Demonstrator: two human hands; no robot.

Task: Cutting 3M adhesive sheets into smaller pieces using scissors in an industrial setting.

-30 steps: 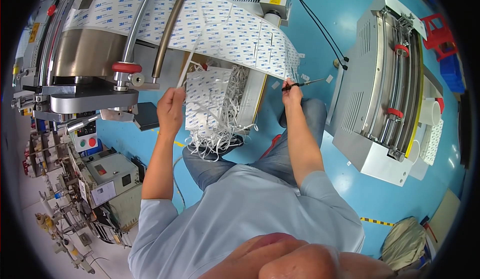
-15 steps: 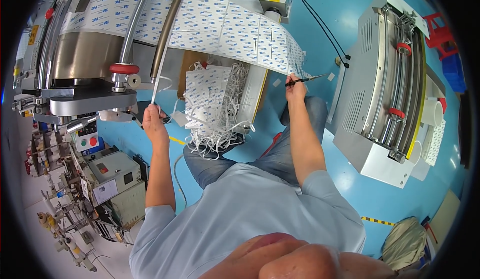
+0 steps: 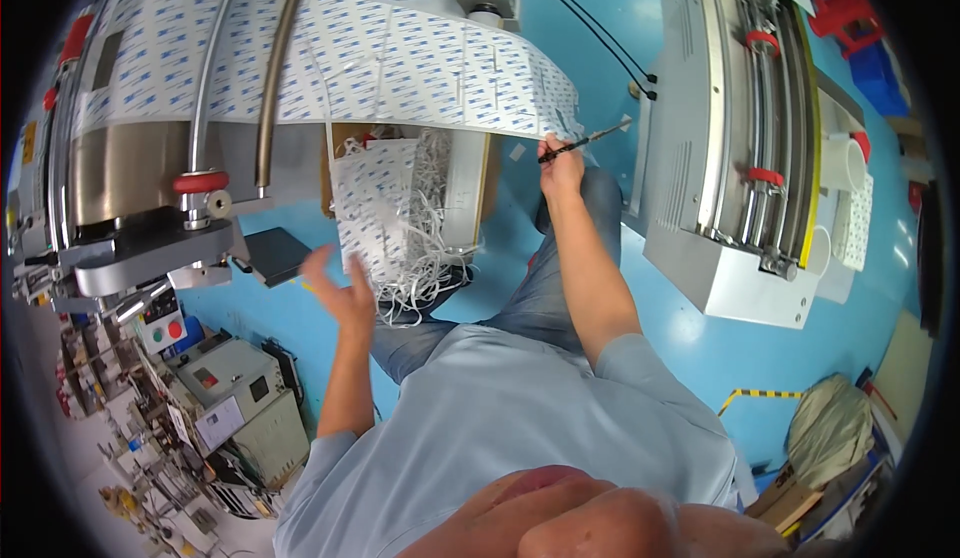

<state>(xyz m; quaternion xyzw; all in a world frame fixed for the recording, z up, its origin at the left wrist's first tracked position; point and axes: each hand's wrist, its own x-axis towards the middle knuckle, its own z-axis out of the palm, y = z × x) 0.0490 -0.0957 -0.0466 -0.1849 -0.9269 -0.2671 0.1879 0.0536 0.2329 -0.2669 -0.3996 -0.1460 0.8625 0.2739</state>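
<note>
A wide white sheet with blue printing (image 3: 420, 63) stretches from the machine's rollers to the right, where its end curls over and hangs down. My right hand (image 3: 564, 168) is closed around scissors (image 3: 585, 143) with dark handles, their blades pointing right, at the sheet's lower right corner. Whether its fingers also pinch the sheet is hidden. My left hand (image 3: 345, 293) is open, fingers spread and slightly blurred, beside a box (image 3: 468, 198) heaped with thin white strips (image 3: 415, 283) and printed sheet pieces (image 3: 375, 198). A narrow white strip (image 3: 327, 98) hangs over the sheet toward the box.
The roller machine (image 3: 130, 178) with steel bars and a red ring stands at left. Another grey roller machine (image 3: 740, 158) stands at right. A red stool (image 3: 842, 8) is beyond it, and a grey control box (image 3: 230, 373) sits lower left. Black cables cross the blue floor.
My left hand has let go of the narrow white strip and opened, moving toward the box. My right hand still holds the scissors near the sheet's end. The whole view has shifted.
</note>
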